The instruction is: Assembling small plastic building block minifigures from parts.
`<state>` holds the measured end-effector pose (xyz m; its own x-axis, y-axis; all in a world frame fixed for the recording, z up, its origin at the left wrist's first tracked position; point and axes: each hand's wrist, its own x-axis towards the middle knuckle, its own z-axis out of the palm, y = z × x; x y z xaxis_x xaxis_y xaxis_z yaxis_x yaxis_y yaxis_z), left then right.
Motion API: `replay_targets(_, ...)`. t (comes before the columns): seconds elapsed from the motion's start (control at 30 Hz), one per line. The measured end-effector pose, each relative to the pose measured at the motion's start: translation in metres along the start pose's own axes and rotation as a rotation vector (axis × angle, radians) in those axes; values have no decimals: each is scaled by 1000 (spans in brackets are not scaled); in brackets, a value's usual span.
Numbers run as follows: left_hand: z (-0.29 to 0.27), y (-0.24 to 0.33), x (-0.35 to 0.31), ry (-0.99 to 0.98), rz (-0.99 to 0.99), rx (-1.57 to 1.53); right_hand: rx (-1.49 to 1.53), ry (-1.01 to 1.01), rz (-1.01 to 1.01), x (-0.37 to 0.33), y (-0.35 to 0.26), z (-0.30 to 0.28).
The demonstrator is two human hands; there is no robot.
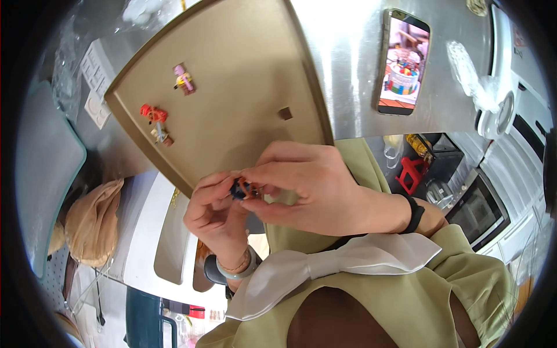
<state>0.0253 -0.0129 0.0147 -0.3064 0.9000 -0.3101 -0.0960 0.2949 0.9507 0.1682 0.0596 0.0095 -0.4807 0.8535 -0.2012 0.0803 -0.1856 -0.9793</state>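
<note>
- Left hand (214, 206) and right hand (316, 185): both pinching a dark toy figure (243, 189) by fingertips, apparently because so small an item needs steadying from two sides.
- Dark toy figure's location: by the near edge of the gold tray (243, 40).
- Pink-topped figure (184, 79), brown piece (285, 113): lying on the tray, presumably contained by its rim.
- Phone (404, 62): face up on the surface (348, 69), presumably for easy viewing.

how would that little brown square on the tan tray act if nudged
The brown square looks tiny, so it's probably light. Its straight edges suggest it would slide rather than roll, and the smooth-looking tray would likely offer little grip.
</note>
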Motion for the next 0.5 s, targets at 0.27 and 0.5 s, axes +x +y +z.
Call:
replay_targets(0.27, -2, -2, -2, -4, -13, -39, -34, -57, -89, -1, 4, -3)
replay_targets(0.5, -7, -4, -2, -25, -21, -69, -101, -115, -183, 2, 5, -8)
